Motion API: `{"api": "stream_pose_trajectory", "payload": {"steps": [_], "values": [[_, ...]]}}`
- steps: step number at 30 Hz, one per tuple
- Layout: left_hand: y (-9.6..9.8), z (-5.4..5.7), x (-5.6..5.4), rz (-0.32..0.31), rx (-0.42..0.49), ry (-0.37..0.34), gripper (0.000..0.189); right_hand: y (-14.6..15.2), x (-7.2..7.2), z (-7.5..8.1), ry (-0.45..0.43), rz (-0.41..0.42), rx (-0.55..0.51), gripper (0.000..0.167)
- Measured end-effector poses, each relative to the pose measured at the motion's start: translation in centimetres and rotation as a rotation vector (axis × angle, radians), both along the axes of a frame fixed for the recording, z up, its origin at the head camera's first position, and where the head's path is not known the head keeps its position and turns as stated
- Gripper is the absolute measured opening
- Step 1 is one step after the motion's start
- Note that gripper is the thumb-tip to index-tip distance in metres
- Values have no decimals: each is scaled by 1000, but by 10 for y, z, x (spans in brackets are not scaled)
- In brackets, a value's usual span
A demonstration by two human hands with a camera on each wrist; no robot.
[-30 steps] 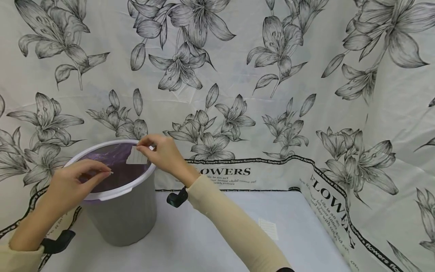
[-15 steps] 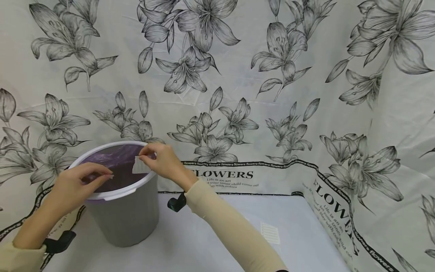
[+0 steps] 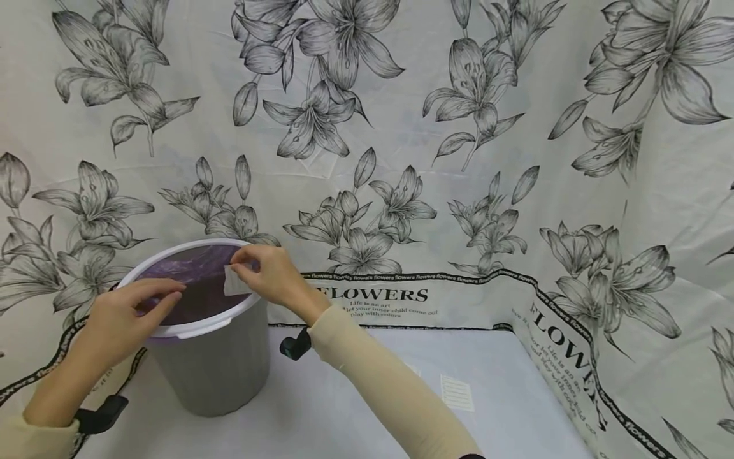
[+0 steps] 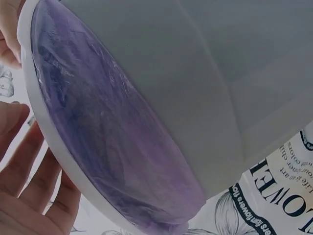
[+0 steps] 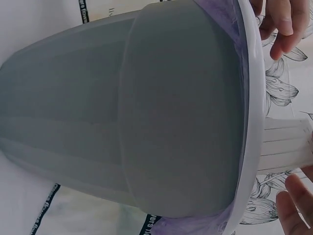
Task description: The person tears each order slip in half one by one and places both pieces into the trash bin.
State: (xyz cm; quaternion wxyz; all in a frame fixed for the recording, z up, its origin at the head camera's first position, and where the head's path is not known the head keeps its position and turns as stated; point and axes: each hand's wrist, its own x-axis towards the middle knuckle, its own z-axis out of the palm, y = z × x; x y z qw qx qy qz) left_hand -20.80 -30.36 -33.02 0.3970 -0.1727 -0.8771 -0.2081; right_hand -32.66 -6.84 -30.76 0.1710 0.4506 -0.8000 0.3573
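A grey bin (image 3: 212, 370) with a white rim (image 3: 215, 323) and a purple plastic liner (image 4: 112, 122) stands at the left of the table. Over its opening, my right hand (image 3: 272, 274) pinches a small piece of lined paper (image 5: 286, 144) between thumb and fingers. The paper hangs above the bin's far right side. My left hand (image 3: 117, 322) is over the near left rim, its thumb and forefinger stretched toward each other. I see nothing between those fingertips. In the left wrist view, the left fingers (image 4: 41, 183) are spread beside the rim.
Another lined paper piece (image 3: 457, 392) lies on the white tabletop (image 3: 344, 408) to the right. A paler scrap (image 3: 414, 370) shows partly behind the right sleeve (image 3: 390, 382). Flower-printed cloth (image 3: 367, 159) hangs behind and along the right side.
A small white scrap at my left fingertips is no longer visible, and those fingers have parted slightly. My right hand still holds the lined paper. The head view has shifted a little.
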Motion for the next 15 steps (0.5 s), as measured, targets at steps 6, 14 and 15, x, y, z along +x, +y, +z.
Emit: {"api": "stream_pose_trajectory", "payload": {"steps": [6, 14, 15], "values": [[0, 1, 4, -26, 55, -49, 27, -3, 1, 0, -20, 7, 53, 27], [22, 2, 4, -112, 75, -95, 53, 38, -2, -13, -55, -31, 112, 45], [25, 2, 4, -128, 82, -93, 55, 47, -3, -17, -47, -28, 105, 47]]}}
